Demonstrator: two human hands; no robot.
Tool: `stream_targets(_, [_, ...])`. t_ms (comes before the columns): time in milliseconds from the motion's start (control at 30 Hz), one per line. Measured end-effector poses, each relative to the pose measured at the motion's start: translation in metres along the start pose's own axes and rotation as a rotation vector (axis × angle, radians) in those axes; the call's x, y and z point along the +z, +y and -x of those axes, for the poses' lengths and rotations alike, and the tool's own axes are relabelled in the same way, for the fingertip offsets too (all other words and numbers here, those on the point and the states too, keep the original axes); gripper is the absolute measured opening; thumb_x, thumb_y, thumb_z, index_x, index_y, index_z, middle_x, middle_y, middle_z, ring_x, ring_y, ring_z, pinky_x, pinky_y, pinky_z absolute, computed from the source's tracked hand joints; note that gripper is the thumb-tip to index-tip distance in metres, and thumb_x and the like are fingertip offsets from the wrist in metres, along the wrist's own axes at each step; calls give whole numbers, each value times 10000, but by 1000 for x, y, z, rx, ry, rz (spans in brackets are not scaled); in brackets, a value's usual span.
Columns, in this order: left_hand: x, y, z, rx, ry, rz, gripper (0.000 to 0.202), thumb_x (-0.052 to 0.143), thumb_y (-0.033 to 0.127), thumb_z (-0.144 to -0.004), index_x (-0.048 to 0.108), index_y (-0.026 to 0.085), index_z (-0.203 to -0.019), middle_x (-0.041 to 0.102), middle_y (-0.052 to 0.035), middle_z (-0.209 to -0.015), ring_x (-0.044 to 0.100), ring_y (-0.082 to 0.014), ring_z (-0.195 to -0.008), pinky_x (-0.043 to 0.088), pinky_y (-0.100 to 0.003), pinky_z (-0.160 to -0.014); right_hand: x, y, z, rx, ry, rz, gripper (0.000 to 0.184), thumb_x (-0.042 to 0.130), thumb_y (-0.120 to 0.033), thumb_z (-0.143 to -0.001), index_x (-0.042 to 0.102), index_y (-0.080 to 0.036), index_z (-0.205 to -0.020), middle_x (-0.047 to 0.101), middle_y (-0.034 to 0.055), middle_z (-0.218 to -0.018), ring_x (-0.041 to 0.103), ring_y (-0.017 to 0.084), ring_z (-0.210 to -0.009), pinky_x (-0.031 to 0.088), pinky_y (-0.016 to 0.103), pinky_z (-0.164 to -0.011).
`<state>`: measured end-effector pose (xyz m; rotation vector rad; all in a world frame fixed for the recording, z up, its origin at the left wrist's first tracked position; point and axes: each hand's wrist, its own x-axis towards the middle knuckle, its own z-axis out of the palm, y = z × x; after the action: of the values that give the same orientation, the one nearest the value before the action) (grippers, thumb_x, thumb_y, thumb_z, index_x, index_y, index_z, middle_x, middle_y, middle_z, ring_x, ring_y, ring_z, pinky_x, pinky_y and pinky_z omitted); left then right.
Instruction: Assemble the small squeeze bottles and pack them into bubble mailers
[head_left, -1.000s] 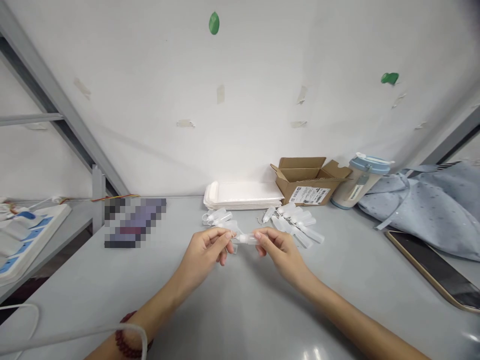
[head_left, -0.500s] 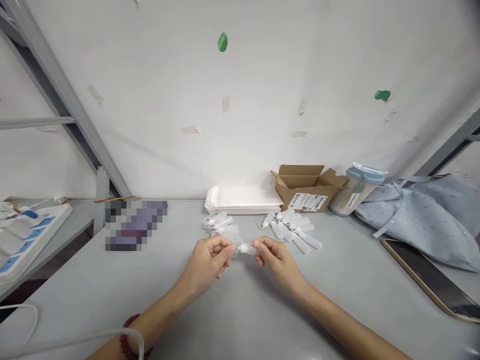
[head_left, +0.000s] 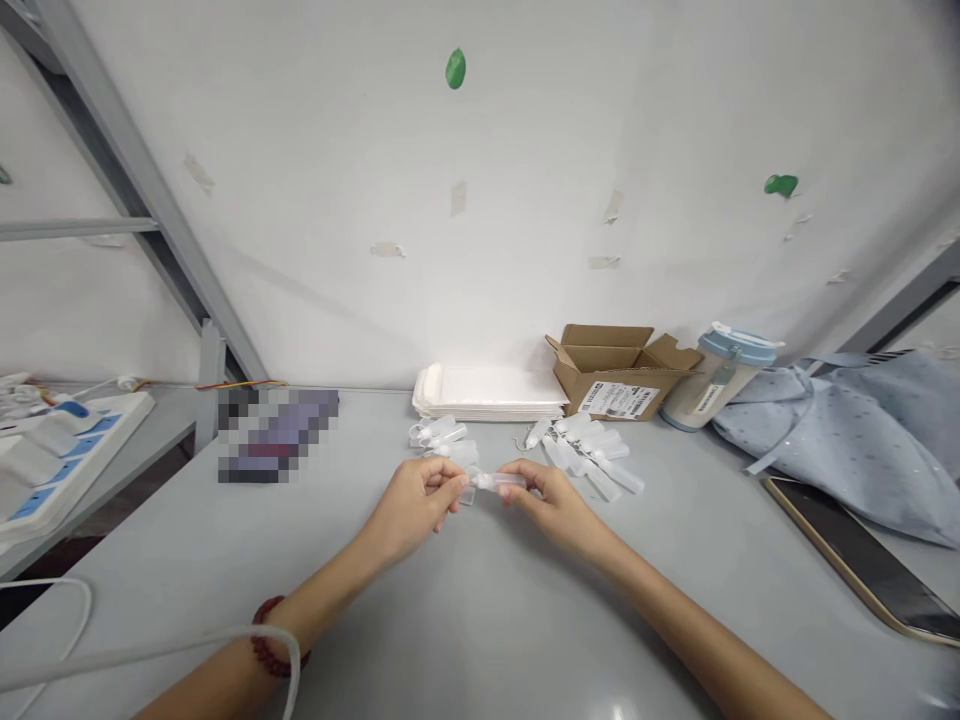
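Observation:
Both my hands meet over the grey table (head_left: 480,620), holding one small clear plastic bottle (head_left: 501,482) between them. My right hand (head_left: 551,505) pinches the bottle's body. My left hand (head_left: 416,505) pinches the cap end, fingers closed. Just beyond my left hand lies a small group of the same clear bottles (head_left: 441,435). A larger pile of clear bottles (head_left: 589,452) lies beyond my right hand. A dark red bead bracelet (head_left: 264,640) is on my left wrist.
A stack of white trays (head_left: 487,392) and an open cardboard box (head_left: 619,380) stand against the wall. A blue-lidded cup (head_left: 716,375), a light blue cloth (head_left: 847,435) and a tablet (head_left: 862,555) lie right. A power strip (head_left: 52,455) sits left; a white cable (head_left: 150,660) crosses near me.
The bottle between my hands now lies more level, with my right fingers further along its body. The view has shifted slightly; my hands stay at the same spot.

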<state>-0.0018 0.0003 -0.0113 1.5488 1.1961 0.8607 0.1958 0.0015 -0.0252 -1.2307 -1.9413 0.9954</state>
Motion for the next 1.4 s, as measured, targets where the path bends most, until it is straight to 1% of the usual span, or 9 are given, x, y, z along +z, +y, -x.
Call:
stream_targets(100, [-13,7,-2,92,149,-16,229,573,375,-761,606,149,-741,512,37,-547,427,-73,-424,370,-205,-445,-8,8,-4,-132,80,262,211,549,-372,-834,611,-176,-879,646,43,-871,566,178,-798,403,269,-661])
stream_targets(233, [-28,9,-8,206,418,-30,223,585,375,-769,614,153,-779,540,25,-582,448,-82,-474,388,-199,-480,-21,29,-13,-214,298,689,182,465,-220,-874,574,-168,-1011,624,114,-1040,538,237,-983,396,339,-779])
stream_targets(333, [-30,1,-15,189,423,-34,252,596,393,-754,636,148,-799,554,19,-592,449,-89,-483,382,-199,-473,-25,42,-19,-200,294,988,256,413,-114,-866,554,-157,-1076,571,147,-1194,471,264,-1118,371,373,-808])
stream_targets(467, [-27,-12,-23,154,348,-98,270,588,400,-746,672,150,-805,542,25,-565,434,-94,-464,366,-211,-475,-22,51,-24,-144,235,1202,367,355,-15,-834,556,-157,-1105,508,150,-1296,392,288,-1209,334,443,-868])
stream_targets(600, [-30,-19,-27,155,371,-160,276,582,399,-746,689,152,-805,579,13,-589,458,-104,-486,377,-220,-512,-19,53,-27,-105,223,1251,509,320,68,-771,535,-172,-1165,479,136,-1333,368,310,-1225,333,480,-868])
stream_targets(700, [-32,-19,-27,150,409,-173,319,563,405,-759,682,152,-913,572,22,-597,463,-104,-483,387,-224,-532,-18,52,-27,-111,233,1273,534,309,80,-764,524,-180,-1178,486,123,-1326,361,316,-1220,326,476,-858])
stream_targets(833, [-30,-15,-24,194,447,-144,353,514,380,-800,623,156,-1051,516,36,-619,470,-102,-509,382,-212,-533,-17,50,-27,-133,230,1274,455,321,62,-790,560,-167,-1103,575,123,-1196,422,300,-1134,322,433,-829])
stream_targets(1233, [-21,-16,-20,266,425,-308,272,488,328,-805,661,164,-936,556,19,-634,456,-107,-531,366,-210,-518,-16,58,-28,-259,284,1150,329,354,41,-831,574,-131,-1007,631,121,-1022,489,242,-997,308,348,-797])
stream_targets(1400, [-17,-15,-17,262,378,-311,275,472,315,-819,651,155,-952,567,9,-648,488,-115,-561,381,-216,-533,-17,56,-26,-339,338,1016,271,350,-42,-888,560,-151,-1020,636,104,-998,530,217,-960,352,330,-791])
